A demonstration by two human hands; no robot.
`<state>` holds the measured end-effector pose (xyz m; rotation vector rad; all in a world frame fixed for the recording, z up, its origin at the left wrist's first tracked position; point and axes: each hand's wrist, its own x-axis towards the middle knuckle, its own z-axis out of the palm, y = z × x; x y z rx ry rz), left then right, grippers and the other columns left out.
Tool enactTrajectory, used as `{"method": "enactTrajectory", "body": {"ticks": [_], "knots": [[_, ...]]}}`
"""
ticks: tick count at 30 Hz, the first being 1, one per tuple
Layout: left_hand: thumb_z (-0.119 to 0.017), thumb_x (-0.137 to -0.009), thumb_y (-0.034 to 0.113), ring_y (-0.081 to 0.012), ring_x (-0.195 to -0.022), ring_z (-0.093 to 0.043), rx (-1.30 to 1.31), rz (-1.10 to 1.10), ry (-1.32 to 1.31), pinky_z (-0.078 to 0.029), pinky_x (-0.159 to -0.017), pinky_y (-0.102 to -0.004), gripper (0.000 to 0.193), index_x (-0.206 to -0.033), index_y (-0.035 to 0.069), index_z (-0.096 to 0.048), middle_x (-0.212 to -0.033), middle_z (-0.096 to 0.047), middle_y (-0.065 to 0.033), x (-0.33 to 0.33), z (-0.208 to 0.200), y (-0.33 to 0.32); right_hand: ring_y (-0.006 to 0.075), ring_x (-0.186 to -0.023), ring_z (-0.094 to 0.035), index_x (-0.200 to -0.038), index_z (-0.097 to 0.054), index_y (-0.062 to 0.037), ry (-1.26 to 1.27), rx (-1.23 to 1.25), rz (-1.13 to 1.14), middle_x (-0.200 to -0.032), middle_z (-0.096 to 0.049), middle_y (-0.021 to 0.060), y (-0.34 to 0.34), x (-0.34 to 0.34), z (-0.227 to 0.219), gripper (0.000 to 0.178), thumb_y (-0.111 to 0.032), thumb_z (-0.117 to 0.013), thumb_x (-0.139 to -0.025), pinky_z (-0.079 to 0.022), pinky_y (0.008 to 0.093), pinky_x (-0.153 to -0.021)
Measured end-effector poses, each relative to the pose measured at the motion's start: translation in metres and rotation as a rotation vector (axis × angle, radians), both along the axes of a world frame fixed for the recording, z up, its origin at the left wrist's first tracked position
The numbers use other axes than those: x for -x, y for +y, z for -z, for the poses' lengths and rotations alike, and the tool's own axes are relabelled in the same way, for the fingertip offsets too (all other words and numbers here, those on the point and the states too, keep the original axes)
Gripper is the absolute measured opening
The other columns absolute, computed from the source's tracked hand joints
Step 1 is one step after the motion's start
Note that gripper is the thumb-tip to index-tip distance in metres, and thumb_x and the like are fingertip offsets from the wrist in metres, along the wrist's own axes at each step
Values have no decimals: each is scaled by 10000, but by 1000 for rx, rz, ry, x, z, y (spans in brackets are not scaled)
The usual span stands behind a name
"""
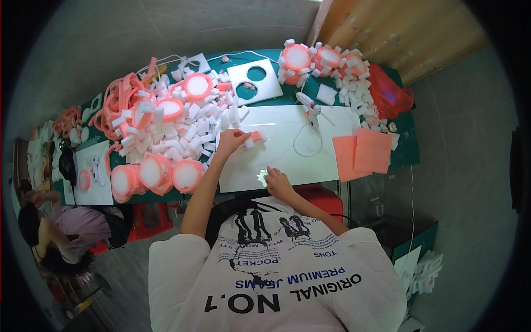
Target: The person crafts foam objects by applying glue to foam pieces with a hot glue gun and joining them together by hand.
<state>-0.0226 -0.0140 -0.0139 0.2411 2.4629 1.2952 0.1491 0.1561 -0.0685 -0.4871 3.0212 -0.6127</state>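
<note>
My left hand (233, 141) reaches over the left part of a white board (287, 156). Its fingertips are closed on a small pink and white foam piece (254, 139). Lower down, close to the board's front edge, my right hand (278, 182) rests with its fingers loosely apart and nothing visible in them. A bright reflection lies beside it. On the far right part of the board stands a white glue gun (311, 110), its pale cord looping toward the middle. Two stacked pink foam sheets (372, 150) overlap the board's right edge.
White foam blocks (191, 130) and pink strips (119, 99) heap up at left. Pink-rimmed white foam rounds (188, 175) line the front edge. Behind are a white panel with round holes (268, 74), finished rounds (296, 56) and a red bag (388, 94). Another person (77, 232) sits at far left.
</note>
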Motion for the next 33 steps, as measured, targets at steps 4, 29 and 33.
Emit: {"method": "enactTrajectory", "body": {"ticks": [4, 29, 33], "knots": [[-624, -694, 381, -139, -577, -572, 6, 1, 11, -442, -558, -245, 356, -778, 36, -652, -652, -618, -77, -1, 2, 3, 252, -1010, -448, -954, -495, -50, 26, 22, 12, -1121, -456, 131, 8, -1, 9, 355, -41, -551, -603, -375, 388, -781], [-638, -638, 430, -211, -538, -590, 76, 13, 159, -462, -534, -296, 420, -688, 12, -635, -597, -600, -114, -9, -8, 7, 290, -954, -416, -1049, -438, -130, -182, -209, -1, -1038, -380, 110, -5, 13, -13, 581, -205, -717, -545, -405, 470, -660], [-636, -637, 443, -209, -570, -597, 99, 46, 129, -467, -561, -291, 429, -704, 20, -639, -629, -609, -113, -4, -9, 6, 290, -966, -395, -997, -438, -103, -162, -221, 3, -1018, -370, 115, -10, 17, -16, 549, -174, -716, -529, -413, 463, -627]]}}
